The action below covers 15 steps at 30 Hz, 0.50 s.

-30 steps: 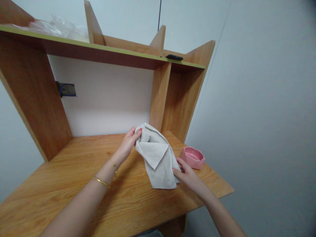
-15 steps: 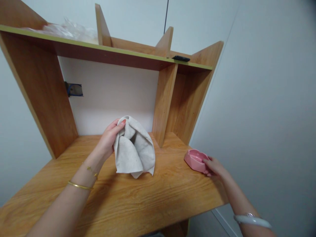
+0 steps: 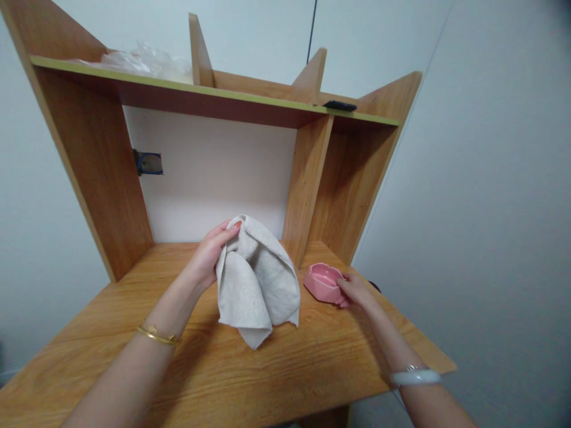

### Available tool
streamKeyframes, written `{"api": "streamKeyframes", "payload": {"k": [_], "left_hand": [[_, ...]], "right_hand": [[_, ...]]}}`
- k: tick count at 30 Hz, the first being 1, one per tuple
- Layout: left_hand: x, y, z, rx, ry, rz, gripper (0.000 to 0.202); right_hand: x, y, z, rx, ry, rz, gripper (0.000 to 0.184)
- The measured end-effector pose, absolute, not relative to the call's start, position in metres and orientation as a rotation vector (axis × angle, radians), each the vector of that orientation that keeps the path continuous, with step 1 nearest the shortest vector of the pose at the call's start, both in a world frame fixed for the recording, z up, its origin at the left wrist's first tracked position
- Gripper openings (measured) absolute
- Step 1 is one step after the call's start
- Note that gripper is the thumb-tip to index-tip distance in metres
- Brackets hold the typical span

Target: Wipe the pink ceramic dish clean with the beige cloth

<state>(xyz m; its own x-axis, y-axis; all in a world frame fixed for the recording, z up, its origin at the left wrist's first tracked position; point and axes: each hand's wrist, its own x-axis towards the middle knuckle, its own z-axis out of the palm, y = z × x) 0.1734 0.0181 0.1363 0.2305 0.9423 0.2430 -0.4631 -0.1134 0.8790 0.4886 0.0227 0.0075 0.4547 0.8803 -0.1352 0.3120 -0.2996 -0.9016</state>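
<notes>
A light grey cloth (image 3: 272,285) hangs in loose folds from my left hand (image 3: 212,252), which pinches its upper edge above the desk. My right hand (image 3: 352,290) grips the right side of a pink angular ashtray (image 3: 322,286), thumb over the rim and fingers outside. The ashtray's inside faces up, and nothing shows in it. It is just right of the cloth, apart from it; whether its base touches the desktop I cannot tell.
The wooden desk (image 3: 285,374) carries a hutch with upright dividers (image 3: 307,190). On its upper shelf lie clear plastic wrapping (image 3: 147,62) at left and a dark flat object (image 3: 339,106) at right. A wall socket box (image 3: 150,163) sits at the back.
My right hand has carried the ashtray leftward, closer to the cloth. The cloth hangs slightly lower in my left hand, and the whole view has shifted a little.
</notes>
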Motion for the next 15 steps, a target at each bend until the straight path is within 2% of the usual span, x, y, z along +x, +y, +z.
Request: {"api": "streamKeyframes", "payload": {"k": [7, 11, 13, 15], "left_hand": [[0.173, 0.013, 0.136, 1.059, 0.521, 1.265, 0.015], [0.175, 0.006, 0.14, 1.085, 0.495, 1.198, 0.013], [0.177, 0.004, 0.143, 1.119, 0.473, 1.138, 0.012], [0.179, 0.006, 0.146, 1.139, 0.463, 1.098, 0.012]], "right_hand": [[0.49, 0.022, 0.007, -1.891, -1.038, 0.691, 0.04], [0.464, 0.002, 0.033, -1.691, -1.168, 0.369, 0.049], [0.437, -0.017, 0.05, -1.381, -1.414, 0.467, 0.048], [0.408, -0.038, 0.066, -1.141, -1.645, 0.788, 0.064]]}}
